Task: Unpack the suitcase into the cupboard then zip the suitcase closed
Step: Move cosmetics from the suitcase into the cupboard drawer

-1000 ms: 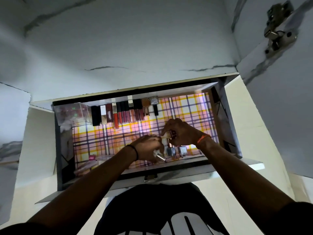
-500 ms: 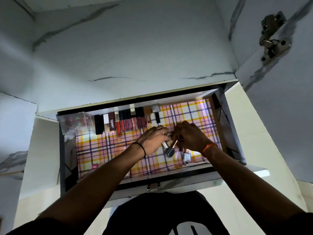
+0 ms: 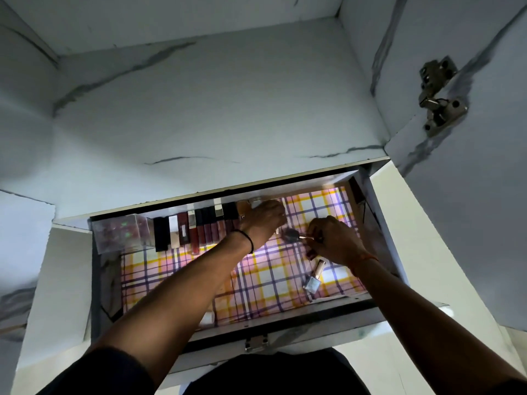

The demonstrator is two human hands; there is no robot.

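- Head view: both hands are working inside the open cupboard drawer (image 3: 285, 312), over its plaid liner (image 3: 273, 280).
- The left hand (image 3: 263, 220) is reaching to the far end of the drawer, fingers curled at the end of the row of lipstick tubes (image 3: 199, 229); whether it is grasping a piece there, I cannot tell, because the hand itself is hiding its fingertips.
- The right hand (image 3: 332, 242) is pinching a small dark nail polish bottle (image 3: 291, 235) by its slim cap, holding it in the gap between the two hands, just off the left wrist.
- A second pale polish bottle (image 3: 313, 276) is lying on its side on the liner, just under the right wrist.
- A clear plastic box (image 3: 122, 232) is sitting well out past the left hand, at the row's other end.
- The suitcase is not showing anywhere here, so zipping is looking a long way off.
- Risks, as I judge them: the right forearm is hovering right over the lying bottle and could roll it along the liner; the left hand crowding the row could topple tubes like dominoes; and a cap-only pinch is letting the dark bottle swing, so it could slip or knock the row.
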